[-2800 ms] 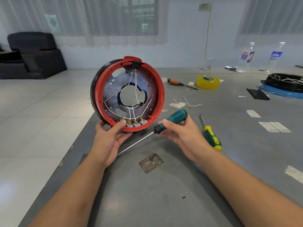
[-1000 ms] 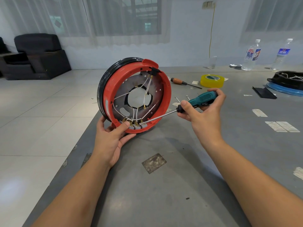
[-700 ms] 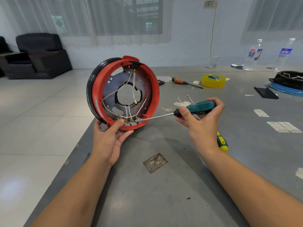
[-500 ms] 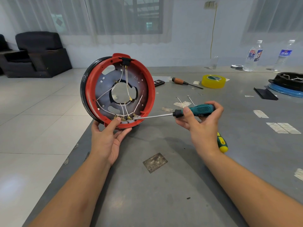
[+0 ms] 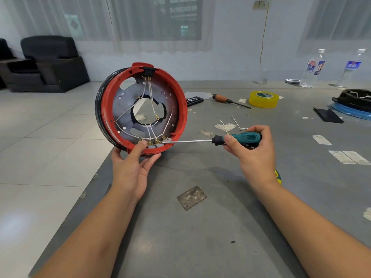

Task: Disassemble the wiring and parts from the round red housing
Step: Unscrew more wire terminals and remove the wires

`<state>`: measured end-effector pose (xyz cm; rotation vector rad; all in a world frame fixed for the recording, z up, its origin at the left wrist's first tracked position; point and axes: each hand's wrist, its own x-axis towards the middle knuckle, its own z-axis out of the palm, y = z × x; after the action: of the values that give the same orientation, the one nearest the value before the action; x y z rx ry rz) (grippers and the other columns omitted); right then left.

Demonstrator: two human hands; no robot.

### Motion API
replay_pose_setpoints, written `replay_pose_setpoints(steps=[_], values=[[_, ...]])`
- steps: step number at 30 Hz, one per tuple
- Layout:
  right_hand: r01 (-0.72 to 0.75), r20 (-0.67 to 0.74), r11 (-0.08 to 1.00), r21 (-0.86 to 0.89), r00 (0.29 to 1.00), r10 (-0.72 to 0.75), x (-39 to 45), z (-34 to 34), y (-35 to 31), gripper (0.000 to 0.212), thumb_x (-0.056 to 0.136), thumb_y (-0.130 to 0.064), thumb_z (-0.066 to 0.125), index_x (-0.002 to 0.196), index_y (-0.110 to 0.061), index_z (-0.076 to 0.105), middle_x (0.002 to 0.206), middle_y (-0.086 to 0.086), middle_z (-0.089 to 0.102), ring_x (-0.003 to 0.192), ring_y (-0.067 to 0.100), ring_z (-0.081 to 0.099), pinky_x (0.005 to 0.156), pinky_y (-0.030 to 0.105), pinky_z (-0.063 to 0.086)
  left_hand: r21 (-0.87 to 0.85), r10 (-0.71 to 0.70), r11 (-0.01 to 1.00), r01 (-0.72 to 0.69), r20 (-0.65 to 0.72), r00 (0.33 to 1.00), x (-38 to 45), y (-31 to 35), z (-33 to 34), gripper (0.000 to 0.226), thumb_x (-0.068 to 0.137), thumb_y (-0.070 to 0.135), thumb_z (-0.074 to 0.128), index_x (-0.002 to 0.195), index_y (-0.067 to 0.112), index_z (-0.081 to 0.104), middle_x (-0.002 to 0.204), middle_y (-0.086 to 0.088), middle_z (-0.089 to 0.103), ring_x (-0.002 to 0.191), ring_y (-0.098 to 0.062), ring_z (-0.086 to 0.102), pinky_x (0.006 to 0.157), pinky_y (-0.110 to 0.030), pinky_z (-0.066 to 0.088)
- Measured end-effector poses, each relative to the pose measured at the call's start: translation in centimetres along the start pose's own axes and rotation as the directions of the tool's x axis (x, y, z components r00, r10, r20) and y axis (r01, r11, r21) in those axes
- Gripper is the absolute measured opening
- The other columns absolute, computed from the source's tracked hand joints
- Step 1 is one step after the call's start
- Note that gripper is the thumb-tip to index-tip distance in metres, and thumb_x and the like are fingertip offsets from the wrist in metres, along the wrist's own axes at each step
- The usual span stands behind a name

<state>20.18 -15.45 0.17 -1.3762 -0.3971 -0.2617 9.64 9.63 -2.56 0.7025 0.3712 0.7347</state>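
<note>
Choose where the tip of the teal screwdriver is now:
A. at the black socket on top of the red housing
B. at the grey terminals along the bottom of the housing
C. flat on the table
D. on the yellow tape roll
B: the teal screwdriver, gripped by the right hand, reaches its tip to the grey terminals at the bottom of the red housing.

We are looking at the round red housing (image 5: 181, 109) standing on edge at the table's corner, open side facing us. White wires (image 5: 149, 93) are running from its black top connector (image 5: 148, 70) across the grey plate to brass terminals (image 5: 154, 141) along the bottom rim.
</note>
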Motion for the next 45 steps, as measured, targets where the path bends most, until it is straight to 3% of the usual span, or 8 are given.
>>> replay_pose_setpoints(steps=[7, 11, 16, 22, 28, 32, 36, 45], values=[[-0.059, 0.022, 0.998, 0.033, 0.998, 0.058, -0.5, 0.6, 0.0, 0.040, 0.072, -0.028, 0.091, 0.098, -0.022, 0.061, 0.091, -0.001, 0.061, 0.085, 0.015, 0.073, 0.075, 0.031, 0.063, -0.044, 0.017, 0.999, -0.019, -0.048, 0.999, 0.0, 0.3, 0.3, 0.063, 0.091, 0.001, 0.078, 0.146, 0.011, 0.049, 0.129, -0.008, 0.071, 0.094, -0.018, 0.080, 0.077, -0.047, 0.066], [-0.079, 0.010, 0.996, 0.031, 0.997, 0.078, -0.7, 0.8, 0.0, 0.038, 0.071, -0.031, 0.091, 0.096, -0.025, 0.063, 0.092, -0.003, 0.061, 0.092, 0.022, 0.073, 0.075, 0.032, 0.064, -0.053, 0.013, 0.998, -0.016, -0.056, 0.998, 0.1, 0.3, 0.3, 0.062, 0.091, 0.001, 0.078, 0.145, 0.011, 0.050, 0.132, -0.009, 0.070, 0.095, -0.018, 0.080, 0.074, -0.045, 0.066], [-0.142, 0.020, 0.986, 0.090, 0.990, 0.141, -0.6, 0.7, 0.2, 0.034, 0.072, -0.028, 0.092, 0.092, -0.029, 0.065, 0.104, 0.009, 0.061, 0.098, 0.029, 0.074, 0.077, 0.036, 0.064, -0.043, 0.009, 0.999, -0.011, -0.056, 0.998, 0.1, 0.3, 0.3, 0.064, 0.091, 0.001, 0.078, 0.146, 0.012, 0.049, 0.133, -0.008, 0.070, 0.097, -0.019, 0.080, 0.076, -0.046, 0.066], [-0.212, 0.009, 0.956, 0.205, 0.977, 0.215, -0.3, 0.7, 0.2, 0.035, 0.077, -0.015, 0.089, 0.099, -0.016, 0.062, 0.105, 0.011, 0.059, 0.093, 0.027, 0.077, 0.077, 0.034, 0.064, -0.019, 0.006, 1.000, -0.007, -0.054, 0.999, 0.1, 0.2, 0.3, 0.066, 0.090, 0.002, 0.080, 0.146, 0.014, 0.048, 0.132, -0.008, 0.071, 0.096, -0.022, 0.080, 0.076, -0.047, 0.066], [-0.228, -0.033, 0.927, 0.298, 0.968, 0.248, 0.7, -0.3, -0.3, 0.033, 0.078, -0.014, 0.089, 0.094, -0.017, 0.060, 0.112, 0.020, 0.063, 0.090, 0.034, 0.077, 0.073, 0.033, 0.063, -0.003, -0.010, 1.000, 0.010, -0.028, 1.000, 0.0, 0.2, 0.0, 0.066, 0.091, 0.002, 0.079, 0.147, 0.014, 0.048, 0.117, -0.008, 0.076, 0.096, -0.028, 0.080, 0.079, -0.051, 0.066], [-0.276, -0.007, 0.936, 0.218, 0.959, 0.284, 1.3, -0.9, -0.4, 0.033, 0.078, -0.010, 0.087, 0.093, -0.018, 0.059, 0.108, 0.019, 0.065, 0.082, 0.035, 0.078, 0.062, 0.029, 0.061, -0.012, -0.013, 1.000, 0.013, -0.024, 1.000, -0.1, 0.3, 0.2, 0.065, 0.091, 0.000, 0.078, 0.147, 0.015, 0.047, 0.105, -0.006, 0.080, 0.097, -0.032, 0.080, 0.080, -0.053, 0.066], [-0.312, 0.042, 0.948, 0.063, 0.950, 0.310, 1.2, -0.7, -0.1, 0.032, 0.077, -0.005, 0.085, 0.089, -0.020, 0.059, 0.102, 0.016, 0.065, 0.079, 0.031, 0.078, 0.057, 0.027, 0.059, -0.015, 0.015, 1.000, -0.015, -0.016, 1.000, -0.3, 0.5, 0.4, 0.067, 0.091, 0.001, 0.079, 0.146, 0.020, 0.046, 0.121, -0.007, 0.075, 0.098, -0.031, 0.080, 0.079, -0.050, 0.066], [-0.345, 0.277, 0.938, -0.026, 0.900, 0.338, 0.1, 0.0, 0.4, 0.031, 0.074, -0.016, 0.091, 0.083, -0.023, 0.063, 0.104, 0.015, 0.059, 0.084, 0.027, 0.078, 0.067, 0.032, 0.063, 0.034, 0.016, 0.999, -0.018, 0.069, 0.998, -0.9, 0.3, 0.9, 0.066, 0.093, 0.000, 0.076, 0.147, 0.018, 0.043, 0.129, -0.010, 0.072, 0.106, -0.038, 0.077, 0.083, -0.050, 0.065]])
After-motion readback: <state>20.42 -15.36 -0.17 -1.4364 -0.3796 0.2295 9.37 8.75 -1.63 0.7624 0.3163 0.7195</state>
